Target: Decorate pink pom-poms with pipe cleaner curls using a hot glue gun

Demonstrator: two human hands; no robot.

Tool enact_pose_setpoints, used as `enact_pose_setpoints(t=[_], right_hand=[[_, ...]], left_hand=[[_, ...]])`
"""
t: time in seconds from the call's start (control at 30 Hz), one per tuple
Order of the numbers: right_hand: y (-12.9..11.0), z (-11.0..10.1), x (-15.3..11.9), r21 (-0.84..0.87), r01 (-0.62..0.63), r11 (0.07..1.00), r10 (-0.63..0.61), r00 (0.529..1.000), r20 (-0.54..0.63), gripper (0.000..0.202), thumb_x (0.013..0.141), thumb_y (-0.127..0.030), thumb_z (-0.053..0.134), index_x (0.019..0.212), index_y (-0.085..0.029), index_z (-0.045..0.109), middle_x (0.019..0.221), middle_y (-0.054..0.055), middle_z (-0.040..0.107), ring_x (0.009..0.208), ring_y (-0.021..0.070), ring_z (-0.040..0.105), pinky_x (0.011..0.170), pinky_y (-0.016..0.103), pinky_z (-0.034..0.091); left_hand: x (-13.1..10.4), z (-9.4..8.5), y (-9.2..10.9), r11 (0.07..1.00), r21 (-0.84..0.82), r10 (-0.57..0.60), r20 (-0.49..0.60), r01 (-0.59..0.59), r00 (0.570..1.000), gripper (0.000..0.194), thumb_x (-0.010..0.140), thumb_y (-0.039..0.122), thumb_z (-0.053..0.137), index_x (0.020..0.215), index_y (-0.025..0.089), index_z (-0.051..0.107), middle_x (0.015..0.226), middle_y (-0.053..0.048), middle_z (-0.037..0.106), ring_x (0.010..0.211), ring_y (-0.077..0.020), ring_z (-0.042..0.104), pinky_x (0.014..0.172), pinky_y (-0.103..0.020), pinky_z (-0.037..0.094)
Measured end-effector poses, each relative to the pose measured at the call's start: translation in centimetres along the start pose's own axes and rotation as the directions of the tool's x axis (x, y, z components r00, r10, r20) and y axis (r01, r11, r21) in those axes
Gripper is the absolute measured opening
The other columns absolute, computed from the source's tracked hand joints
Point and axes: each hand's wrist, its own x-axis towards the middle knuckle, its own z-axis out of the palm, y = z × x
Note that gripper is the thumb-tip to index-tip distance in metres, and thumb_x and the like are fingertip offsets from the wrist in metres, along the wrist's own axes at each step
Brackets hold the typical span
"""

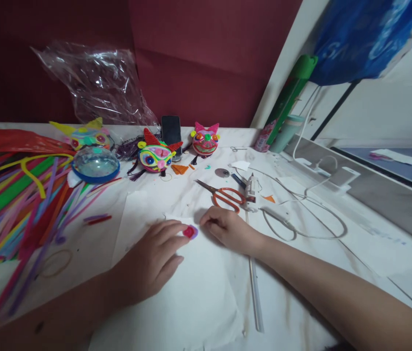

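Observation:
On the white paper (194,302) lies a small red and purple round piece (190,232). My left hand (158,256) touches the piece's left edge with its fingertips, the other fingers spread over the paper. Just right of the piece, my right hand (227,228) rests on its side with curled fingers; whether anything is inside them is hidden. Orange-handled scissors (227,196) lie right behind my right hand. A white glue gun (252,192) stands beside them, and a clear glue stick (255,292) is on the table below my right wrist.
Colourful fuzzy strips (19,204) cover the left side, near a blue-rimmed bowl (96,165). Behind are decorated heads, one red and yellow (154,156), one pink (205,139), and a phone (171,130). A white cable (337,234) loops at the right.

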Motion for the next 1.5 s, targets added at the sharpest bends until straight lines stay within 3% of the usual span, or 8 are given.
enact_pose_setpoints(t=[0.13, 0.4, 0.6, 0.83, 1.03, 1.13, 1.27, 1.5], right_hand=[[0.0, -0.3, -0.3, -0.051, 0.145, 0.988, -0.144, 0.989, 0.023, 0.025, 0.075, 0.001, 0.050, 0.078, -0.015, 0.069, 0.079, 0.004, 0.064, 0.073, 0.0135, 0.060, 0.069, 0.024, 0.049], [0.2, 0.2, -0.8, -0.119, 0.407, 0.906, -0.399, 0.913, 0.086, 0.026, 0.084, -0.005, 0.052, 0.097, -0.016, 0.071, 0.087, 0.009, 0.065, 0.082, 0.0172, 0.061, 0.071, 0.027, 0.051], [-0.3, 0.3, -0.9, -0.336, 0.502, 0.797, -0.462, 0.865, 0.197, 0.023, 0.092, -0.012, 0.049, 0.103, -0.015, 0.068, 0.089, 0.010, 0.065, 0.081, 0.0190, 0.057, 0.072, 0.031, 0.049], [-0.6, 0.1, -0.8, -0.264, 0.456, 0.850, -0.417, 0.888, 0.194, 0.024, 0.089, -0.008, 0.049, 0.103, -0.016, 0.068, 0.088, 0.009, 0.065, 0.083, 0.0185, 0.059, 0.073, 0.030, 0.049], [0.1, -0.4, -0.5, -0.008, 0.090, 0.996, -0.090, 0.995, -0.038, 0.029, 0.082, -0.004, 0.044, 0.093, -0.015, 0.068, 0.086, 0.007, 0.069, 0.076, 0.0147, 0.064, 0.071, 0.026, 0.052], [0.5, -0.2, -0.5, -0.093, 0.218, 0.972, -0.219, 0.976, -0.005, 0.026, 0.084, -0.007, 0.046, 0.095, -0.013, 0.069, 0.089, 0.011, 0.068, 0.082, 0.0179, 0.063, 0.074, 0.030, 0.052], [0.5, 0.4, -0.7, -0.294, 0.394, 0.871, -0.387, 0.918, 0.082, 0.025, 0.089, -0.011, 0.047, 0.095, -0.014, 0.071, 0.085, 0.013, 0.065, 0.079, 0.0209, 0.059, 0.069, 0.033, 0.051], [0.5, 0.6, -0.8, -0.242, 0.324, 0.914, -0.325, 0.945, 0.037, 0.031, 0.087, -0.008, 0.047, 0.111, -0.012, 0.066, 0.087, 0.012, 0.064, 0.082, 0.0199, 0.060, 0.071, 0.031, 0.053]], left_hand=[[-0.2, 0.2, -0.4, 0.998, 0.029, -0.056, -0.043, 0.058, 0.997, 0.023, 0.089, 0.009, 0.044, 0.107, 0.017, 0.056, 0.111, -0.010, 0.059, 0.108, -0.0225, 0.052, 0.094, -0.040, 0.044], [0.0, 0.4, -0.4, 0.998, 0.007, -0.064, -0.002, 0.064, 0.998, 0.019, 0.088, 0.009, 0.046, 0.100, 0.017, 0.058, 0.106, -0.009, 0.060, 0.102, -0.0219, 0.053, 0.091, -0.039, 0.044], [-0.1, 0.4, -0.4, 0.998, 0.018, -0.058, 0.006, 0.058, 0.998, 0.017, 0.088, 0.010, 0.047, 0.099, 0.017, 0.058, 0.106, -0.009, 0.059, 0.103, -0.0220, 0.053, 0.092, -0.039, 0.044], [-0.2, 0.5, -0.5, 0.999, 0.020, -0.046, -0.001, 0.046, 0.999, 0.016, 0.088, 0.010, 0.048, 0.098, 0.017, 0.058, 0.107, -0.009, 0.059, 0.103, -0.0217, 0.053, 0.092, -0.039, 0.044], [0.0, -0.1, -0.3, 0.998, -0.023, -0.068, -0.132, 0.065, 0.989, 0.017, 0.088, 0.009, 0.047, 0.094, 0.018, 0.059, 0.098, -0.007, 0.063, 0.095, -0.0188, 0.058, 0.085, -0.033, 0.049], [0.1, -0.8, -0.4, 0.987, -0.040, -0.162, -0.255, 0.157, 0.953, 0.015, 0.088, 0.011, 0.046, 0.092, 0.018, 0.059, 0.092, -0.006, 0.063, 0.088, -0.0161, 0.061, 0.078, -0.029, 0.051], [0.2, -1.1, -0.7, 0.964, -0.035, -0.265, -0.263, 0.265, 0.928, 0.013, 0.088, 0.015, 0.047, 0.087, 0.020, 0.059, 0.087, -0.003, 0.063, 0.082, -0.0147, 0.062, 0.073, -0.026, 0.051], [0.1, -0.4, -1.2, 0.957, -0.031, -0.288, -0.193, 0.288, 0.938, 0.015, 0.088, 0.015, 0.045, 0.082, 0.018, 0.058, 0.081, -0.003, 0.062, 0.078, -0.0144, 0.061, 0.070, -0.026, 0.049]])
